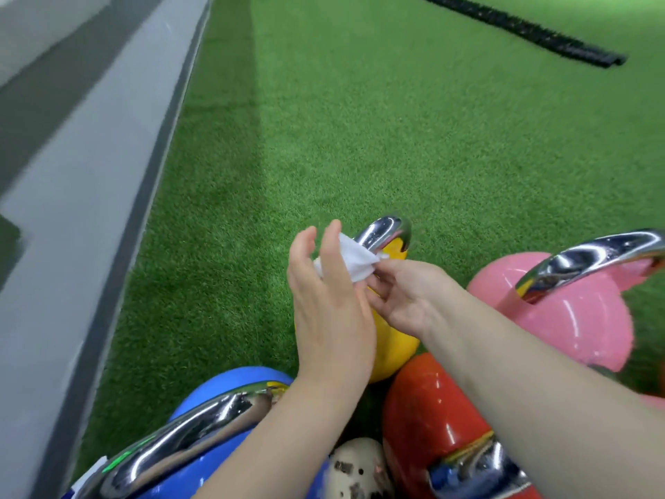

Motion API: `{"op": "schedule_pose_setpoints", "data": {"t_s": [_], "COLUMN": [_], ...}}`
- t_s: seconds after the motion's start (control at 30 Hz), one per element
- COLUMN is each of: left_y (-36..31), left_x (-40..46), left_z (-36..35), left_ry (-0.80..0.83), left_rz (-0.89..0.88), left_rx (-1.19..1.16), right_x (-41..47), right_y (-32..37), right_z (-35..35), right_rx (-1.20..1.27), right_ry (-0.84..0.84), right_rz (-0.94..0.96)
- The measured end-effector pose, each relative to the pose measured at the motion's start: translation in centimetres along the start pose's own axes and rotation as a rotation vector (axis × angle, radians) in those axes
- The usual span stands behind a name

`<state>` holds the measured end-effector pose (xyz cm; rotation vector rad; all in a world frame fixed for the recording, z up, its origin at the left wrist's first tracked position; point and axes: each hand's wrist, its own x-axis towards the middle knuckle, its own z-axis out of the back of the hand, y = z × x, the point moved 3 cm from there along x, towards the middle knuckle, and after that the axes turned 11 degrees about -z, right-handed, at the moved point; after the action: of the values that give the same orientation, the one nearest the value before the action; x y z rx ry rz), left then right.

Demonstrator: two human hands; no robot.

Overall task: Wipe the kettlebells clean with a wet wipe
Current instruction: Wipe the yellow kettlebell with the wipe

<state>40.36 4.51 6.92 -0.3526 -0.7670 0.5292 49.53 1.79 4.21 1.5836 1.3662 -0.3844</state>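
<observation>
Holding a white wipe (354,259) between both hands above the yellow kettlebell (394,340). Left hand (329,300) upright, fingers straight and relaxed, palm turned toward the wipe, which lies against those fingers. Right hand (406,295) reaching in from the right, fingertips pinching the crumpled right end of the wipe. Hands close together, touching near the wipe, just in front of the yellow kettlebell's chrome handle (387,230). Standing on green turf (360,120), four kettlebells clustered toward the near edge: yellow in the middle, mostly hidden behind the hands; pink kettlebell (583,315) to its right, chrome handle tilted up toward the right edge; red kettlebell (431,419) nearest on the right, under the right forearm, touching the yellow one; blue kettlebell (223,390) nearest on the left, under the left forearm. Between blue and red, at the bottom edge, a pale speckled rounded thing (354,470), kind unclear. Along the turf's left edge, a grey kerb (90,210). Near the far right corner, a black strip (521,30) lying slantwise on the turf.
</observation>
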Motion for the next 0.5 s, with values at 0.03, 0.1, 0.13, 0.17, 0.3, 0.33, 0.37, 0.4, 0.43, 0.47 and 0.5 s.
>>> {"op": "schedule_pose_setpoints", "data": {"t_s": [0.03, 0.1, 0.13, 0.17, 0.3, 0.33, 0.37, 0.4, 0.43, 0.47, 0.5], "left_y": [-0.2, -0.3, -0.1, 0.3, 1.0, 1.0, 0.9, 1.0, 1.0, 0.9, 0.9], "left_x": [-0.4, -1.2, -1.4, -1.4, 0.3, 0.8, 1.4, 1.7, 2.2, 2.7, 3.2], "left_z": [0.0, -0.6, -0.9, -1.1, -1.6, -1.8, -2.0, -2.4, -2.9, -3.3, -3.8], "left_ry": [-0.037, 0.041, 0.102, 0.163, 0.350, 0.385, 0.447, 0.499, 0.552, 0.605, 0.667], "left_rz": [-0.103, -0.236, -0.278, -0.316, -0.483, -0.500, -0.510, -0.527, -0.549, -0.575, -0.593], "left_rx": [0.014, 0.063, 0.106, 0.159, 0.406, 0.437, 0.465, 0.483, 0.502, 0.527, 0.577], "right_x": [0.0, 0.0, -0.2, -0.2, -0.3, -0.2, -0.1, 0.1, 0.2, 0.3, 0.5], "right_y": [0.1, 0.2, 0.2, 0.1, 0.2, 0.5, 0.7, 0.9, 1.0, 1.1, 1.1], "right_z": [0.1, 0.4, 0.5, 0.5, 1.5, 1.9, 2.3, 2.7, 3.1, 3.5, 3.8], "right_rx": [0.015, 0.057, 0.077, 0.093, 0.094, 0.100, 0.124, 0.157, 0.195, 0.227, 0.253], "right_ry": [0.002, 0.031, 0.067, 0.114, 0.171, 0.132, 0.083, 0.029, -0.019, -0.064, -0.100], "right_rz": [0.007, 0.025, 0.032, 0.034, 0.021, 0.026, 0.040, 0.051, 0.061, 0.066, 0.072]}}
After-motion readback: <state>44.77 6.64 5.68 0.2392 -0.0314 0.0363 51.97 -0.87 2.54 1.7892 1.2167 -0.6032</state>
